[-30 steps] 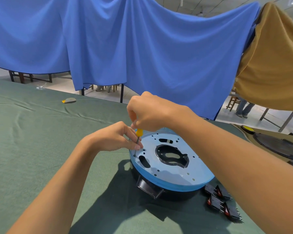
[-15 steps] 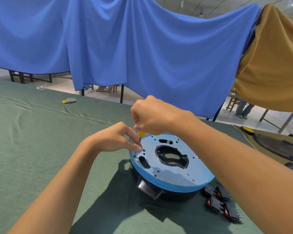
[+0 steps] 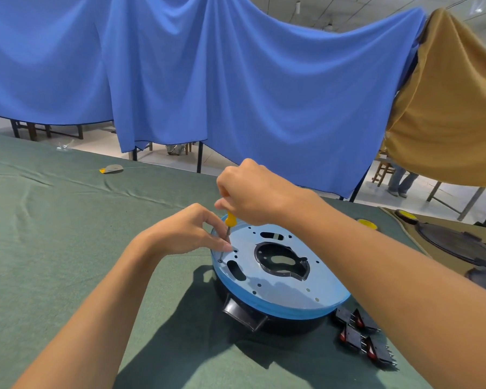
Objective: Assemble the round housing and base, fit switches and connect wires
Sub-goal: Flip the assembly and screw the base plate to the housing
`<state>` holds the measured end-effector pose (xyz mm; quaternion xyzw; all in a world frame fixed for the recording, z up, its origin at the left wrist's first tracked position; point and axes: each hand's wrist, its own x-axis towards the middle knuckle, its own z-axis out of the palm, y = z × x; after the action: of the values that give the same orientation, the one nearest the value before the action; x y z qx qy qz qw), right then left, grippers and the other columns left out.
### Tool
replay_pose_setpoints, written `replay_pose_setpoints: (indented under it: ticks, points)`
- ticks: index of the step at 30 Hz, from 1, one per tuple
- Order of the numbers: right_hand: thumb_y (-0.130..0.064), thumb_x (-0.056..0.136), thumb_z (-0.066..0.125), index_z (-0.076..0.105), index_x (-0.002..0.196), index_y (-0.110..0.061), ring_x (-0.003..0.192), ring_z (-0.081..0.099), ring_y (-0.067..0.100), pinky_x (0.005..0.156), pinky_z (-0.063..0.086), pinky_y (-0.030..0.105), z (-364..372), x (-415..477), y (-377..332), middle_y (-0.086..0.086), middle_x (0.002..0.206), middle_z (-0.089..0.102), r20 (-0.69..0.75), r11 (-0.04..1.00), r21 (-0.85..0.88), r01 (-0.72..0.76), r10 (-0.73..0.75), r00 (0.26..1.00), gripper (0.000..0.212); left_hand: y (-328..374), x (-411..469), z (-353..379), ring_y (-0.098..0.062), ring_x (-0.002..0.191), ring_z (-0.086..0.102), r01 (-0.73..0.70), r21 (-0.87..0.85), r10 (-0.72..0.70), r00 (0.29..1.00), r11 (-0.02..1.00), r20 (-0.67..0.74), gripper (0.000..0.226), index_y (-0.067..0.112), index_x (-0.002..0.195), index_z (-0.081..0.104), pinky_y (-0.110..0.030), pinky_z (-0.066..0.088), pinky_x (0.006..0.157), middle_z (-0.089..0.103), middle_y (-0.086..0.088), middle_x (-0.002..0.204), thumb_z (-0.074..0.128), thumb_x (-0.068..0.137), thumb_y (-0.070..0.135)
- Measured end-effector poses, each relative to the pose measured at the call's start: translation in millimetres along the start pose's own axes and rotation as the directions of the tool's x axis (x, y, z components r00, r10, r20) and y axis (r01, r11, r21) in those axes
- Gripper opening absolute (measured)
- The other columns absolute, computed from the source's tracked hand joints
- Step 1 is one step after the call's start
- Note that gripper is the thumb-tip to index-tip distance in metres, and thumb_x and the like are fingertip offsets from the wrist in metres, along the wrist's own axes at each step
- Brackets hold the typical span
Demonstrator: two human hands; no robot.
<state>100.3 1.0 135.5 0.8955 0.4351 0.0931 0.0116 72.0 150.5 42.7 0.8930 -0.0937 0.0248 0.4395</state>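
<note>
A round black housing (image 3: pixel 264 321) sits on the green cloth with a light blue base plate (image 3: pixel 286 293) on top, pierced by holes and a large centre opening. My right hand (image 3: pixel 253 192) grips the yellow handle of a small screwdriver (image 3: pixel 228 231), whose tip stands in a hole at the plate's left edge. My left hand (image 3: pixel 188 234) pinches the screwdriver's metal shaft just above the plate. Several black rocker switches (image 3: pixel 362 335) with red parts lie on the cloth to the right of the housing.
The table cloth (image 3: pixel 68 248) is green and wrinkled. A small grey and yellow piece (image 3: pixel 111 169) lies far left. Dark round parts (image 3: pixel 460 245) and yellow caps (image 3: pixel 366 223) lie at the right. Blue and tan sheets hang behind; a person's legs (image 3: pixel 401 181) show beyond.
My right hand shifted slightly on the screwdriver handle, first right and down, then back up, showing more of the yellow handle. My left hand stayed at the shaft.
</note>
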Motion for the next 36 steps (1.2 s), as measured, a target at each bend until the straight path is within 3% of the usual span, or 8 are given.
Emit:
replay_pose_setpoints:
  ticks: [5, 8, 16, 19, 22, 27, 31, 36]
  points:
    - [-0.033, 0.090, 0.065, 0.059, 0.099, -0.015, 0.093, 0.056, 0.027, 0.069, 0.046, 0.034, -5, 1, 7, 0.003, 0.094, 0.053, 0.034, 0.997, 0.035, 0.066, -0.068, 0.997, 0.020, 0, 0, -2, -0.012, 0.101, 0.065, -0.036, 0.024, 0.036, 0.999, 0.999, 0.015, 0.014, 0.026, 0.070, 0.078, -0.033, 0.048, 0.094, 0.073, 0.010, 0.091, 0.080, 0.080, 0.017]
    - [-0.030, 0.089, 0.067, 0.053, 0.093, -0.024, 0.092, 0.055, 0.027, 0.059, 0.037, 0.029, -10, 0, 6, -0.001, 0.087, 0.045, 0.029, 0.996, 0.042, 0.075, -0.077, 0.997, 0.015, 0, -1, -3, -0.002, 0.098, 0.063, -0.007, 0.032, 0.006, 0.999, 0.999, 0.054, 0.009, 0.028, 0.078, 0.079, -0.023, 0.044, 0.088, 0.072, 0.015, 0.096, 0.079, 0.083, 0.021]
    - [-0.042, 0.094, 0.057, 0.060, 0.092, -0.012, 0.085, 0.054, 0.024, 0.066, 0.044, 0.033, -4, -3, 1, 0.002, 0.088, 0.054, -0.011, 0.996, 0.026, 0.082, -0.081, 0.997, 0.030, 0, -1, -2, -0.017, 0.105, 0.063, -0.006, 0.032, 0.006, 1.000, 0.999, 0.006, 0.013, 0.027, 0.067, 0.077, -0.042, 0.047, 0.099, 0.072, 0.004, 0.098, 0.082, 0.079, 0.022]
    - [-0.026, 0.092, 0.063, 0.062, 0.102, -0.020, 0.091, 0.048, 0.018, 0.066, 0.037, 0.026, -11, -4, 0, -0.003, 0.091, 0.048, 0.020, 0.988, 0.031, 0.148, -0.149, 0.989, 0.012, 0, -1, -3, -0.010, 0.100, 0.064, -0.007, 0.032, 0.006, 0.999, 0.999, 0.041, 0.014, 0.030, 0.070, 0.078, -0.030, 0.047, 0.091, 0.073, 0.012, 0.093, 0.080, 0.081, 0.022]
    - [-0.028, 0.091, 0.064, 0.055, 0.085, -0.023, 0.081, 0.054, 0.024, 0.052, 0.030, 0.025, -10, -3, 1, -0.002, 0.081, 0.044, -0.008, 0.994, 0.063, 0.088, -0.088, 0.996, 0.012, 0, -1, -2, -0.005, 0.100, 0.063, 0.024, 0.044, -0.025, 1.000, 0.999, 0.012, 0.008, 0.034, 0.073, 0.078, -0.017, 0.038, 0.082, 0.073, 0.013, 0.098, 0.082, 0.078, 0.031]
    - [-0.041, 0.097, 0.053, 0.046, 0.077, -0.017, 0.072, 0.050, 0.025, 0.054, 0.036, 0.031, -1, -2, 2, 0.001, 0.075, 0.043, -0.026, 1.000, 0.013, 0.016, -0.015, 1.000, 0.032, -3, 2, -1, -0.012, 0.099, 0.063, 0.010, 0.022, -0.009, 0.998, 1.000, -0.059, 0.016, 0.033, 0.064, 0.074, -0.018, 0.040, 0.083, 0.074, 0.001, 0.101, 0.085, 0.074, 0.028]
    - [-0.035, 0.091, 0.064, 0.060, 0.100, -0.019, 0.093, 0.055, 0.025, 0.072, 0.048, 0.035, -6, -3, 2, 0.003, 0.100, 0.056, 0.050, 0.994, 0.044, 0.097, -0.099, 0.994, 0.019, -2, 0, -3, -0.003, 0.098, 0.065, -0.023, -0.009, 0.024, 0.999, 1.000, 0.022, 0.011, 0.029, 0.075, 0.080, -0.003, 0.041, 0.076, 0.073, 0.013, 0.095, 0.082, 0.079, 0.019]
    - [-0.028, 0.097, 0.055, 0.047, 0.085, -0.018, 0.077, 0.051, 0.025, 0.053, 0.032, 0.030, -1, -3, 1, 0.002, 0.080, 0.040, 0.001, 1.000, -0.003, 0.022, -0.022, 1.000, 0.018, -2, 2, -1, 0.009, 0.095, 0.061, 0.025, 0.018, -0.026, 1.000, 1.000, 0.017, 0.006, 0.032, 0.074, 0.079, -0.008, 0.037, 0.075, 0.072, 0.023, 0.096, 0.083, 0.078, 0.028]
